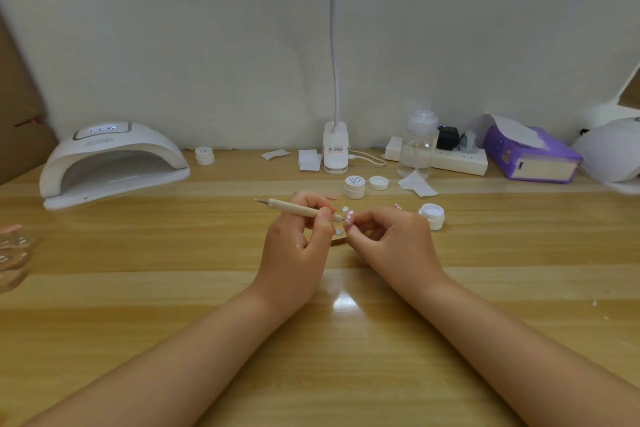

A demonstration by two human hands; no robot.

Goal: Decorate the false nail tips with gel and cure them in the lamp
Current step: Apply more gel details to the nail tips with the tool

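My left hand point(298, 246) grips a wooden dotting tool point(294, 207), its tip touching a pink false nail tip point(349, 218) with white dots. My right hand point(391, 243) pinches that nail tip just above the table. An open jar of white gel point(432, 215) stands right of my right hand. A closed gel jar point(354, 186) and a loose lid point(378, 183) sit behind my hands. The white curing lamp point(110, 163) stands at the back left, its opening facing me. Another pink nail tip point(331, 196) lies behind my left hand.
A clip desk lamp point(335, 149) stands at the back centre beside paper wipes point(310, 159). A clear pump bottle point(417, 142), a power strip point(457, 159) and a purple tissue pack point(530, 156) line the back right. Clear nail stands point(14, 253) sit at the left edge. Another small jar point(204, 155) sits by the curing lamp.
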